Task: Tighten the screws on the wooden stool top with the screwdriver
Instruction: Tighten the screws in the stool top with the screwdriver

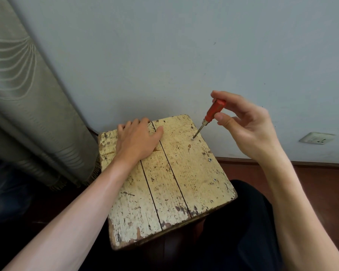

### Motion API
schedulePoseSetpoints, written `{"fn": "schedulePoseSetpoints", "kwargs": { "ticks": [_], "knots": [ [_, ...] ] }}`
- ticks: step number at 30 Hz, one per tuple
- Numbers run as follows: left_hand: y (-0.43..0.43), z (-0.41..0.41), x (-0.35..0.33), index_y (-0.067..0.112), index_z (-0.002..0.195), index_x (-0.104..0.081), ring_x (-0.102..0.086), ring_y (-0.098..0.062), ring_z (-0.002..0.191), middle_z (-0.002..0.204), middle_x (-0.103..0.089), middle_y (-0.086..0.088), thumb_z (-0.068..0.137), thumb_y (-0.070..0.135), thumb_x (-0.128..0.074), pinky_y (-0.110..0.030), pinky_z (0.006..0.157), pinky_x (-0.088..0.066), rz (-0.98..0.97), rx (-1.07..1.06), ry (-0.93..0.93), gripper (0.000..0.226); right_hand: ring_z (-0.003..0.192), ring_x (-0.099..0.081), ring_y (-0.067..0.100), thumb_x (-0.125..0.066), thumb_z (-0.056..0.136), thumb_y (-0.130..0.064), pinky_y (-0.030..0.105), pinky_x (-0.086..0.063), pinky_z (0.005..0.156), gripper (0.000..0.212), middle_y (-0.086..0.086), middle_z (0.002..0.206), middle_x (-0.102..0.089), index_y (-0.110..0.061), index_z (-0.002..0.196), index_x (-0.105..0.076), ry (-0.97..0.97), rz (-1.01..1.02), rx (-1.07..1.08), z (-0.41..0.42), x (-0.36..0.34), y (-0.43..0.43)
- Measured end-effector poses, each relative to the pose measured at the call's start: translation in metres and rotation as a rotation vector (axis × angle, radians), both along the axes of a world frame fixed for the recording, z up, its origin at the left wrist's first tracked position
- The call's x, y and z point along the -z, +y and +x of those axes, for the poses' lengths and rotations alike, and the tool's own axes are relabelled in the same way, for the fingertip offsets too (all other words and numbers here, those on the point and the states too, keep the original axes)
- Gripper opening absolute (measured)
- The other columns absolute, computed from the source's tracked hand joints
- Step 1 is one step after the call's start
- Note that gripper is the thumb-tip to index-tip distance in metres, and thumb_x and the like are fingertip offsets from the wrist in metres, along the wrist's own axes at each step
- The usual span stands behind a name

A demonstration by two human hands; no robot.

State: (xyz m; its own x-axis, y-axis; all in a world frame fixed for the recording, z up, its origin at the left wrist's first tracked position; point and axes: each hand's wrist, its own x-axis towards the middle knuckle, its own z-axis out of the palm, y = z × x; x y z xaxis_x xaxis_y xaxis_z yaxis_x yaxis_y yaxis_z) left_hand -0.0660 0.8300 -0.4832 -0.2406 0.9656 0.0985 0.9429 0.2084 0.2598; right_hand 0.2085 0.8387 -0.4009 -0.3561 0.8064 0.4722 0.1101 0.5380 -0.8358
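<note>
The wooden stool top (164,182) stands close against the wall (184,55). It is made of three worn, cream-painted planks.

The left hand (137,137) lies palm down on the far left part of the top, fingers reaching the far edge and thumb spread. It grips nothing. Its likely purpose is to press the stool down so that it neither turns nor tips under the driving force.

The right hand (248,130) pinches the red handle of the screwdriver (213,112) between thumb and fingertips, with the other fingers loosely spread. The shaft tilts down and to the left, and its tip is seated in the far screw (192,139) on the right plank. This light fingertip hold appears suited to quick turning rather than heavy torque.

The middle screw (210,159) and the near screw (214,180) sit along the same plank near its right edge, well apart from the tool.

No container shows, and no spare screws are in view. A curtain (28,94) hangs at the left. A wall socket (316,138) sits low at the right.
</note>
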Motion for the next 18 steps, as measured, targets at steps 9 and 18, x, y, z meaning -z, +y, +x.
{"fn": "schedulePoseSetpoints", "kwargs": {
  "ticks": [9,18],
  "knots": [
    [0.0,0.0,0.0,0.023,0.139,-0.053,-0.053,-0.025,0.118,0.127,-0.062,-0.002,0.094,0.074,-0.025,-0.046,0.102,-0.032,0.0,0.001,-0.004,0.074,0.106,-0.079,0.015,-0.072,0.099,0.005,0.028,-0.06,0.08,0.043,-0.003,0.113,-0.079,-0.029,0.125,-0.069,0.055,-0.045,0.046,-0.006,0.0,-0.004],
    [-0.001,0.001,0.0,0.024,0.139,-0.053,-0.052,-0.025,0.118,0.127,-0.062,-0.002,0.093,0.075,-0.025,-0.045,0.102,-0.031,0.003,-0.005,-0.017,0.074,0.099,-0.076,0.015,-0.082,0.096,-0.016,0.053,-0.061,0.075,0.042,-0.013,0.103,-0.076,-0.047,0.121,-0.07,0.078,-0.007,0.228,-0.014,0.011,-0.007]
  ]
}}
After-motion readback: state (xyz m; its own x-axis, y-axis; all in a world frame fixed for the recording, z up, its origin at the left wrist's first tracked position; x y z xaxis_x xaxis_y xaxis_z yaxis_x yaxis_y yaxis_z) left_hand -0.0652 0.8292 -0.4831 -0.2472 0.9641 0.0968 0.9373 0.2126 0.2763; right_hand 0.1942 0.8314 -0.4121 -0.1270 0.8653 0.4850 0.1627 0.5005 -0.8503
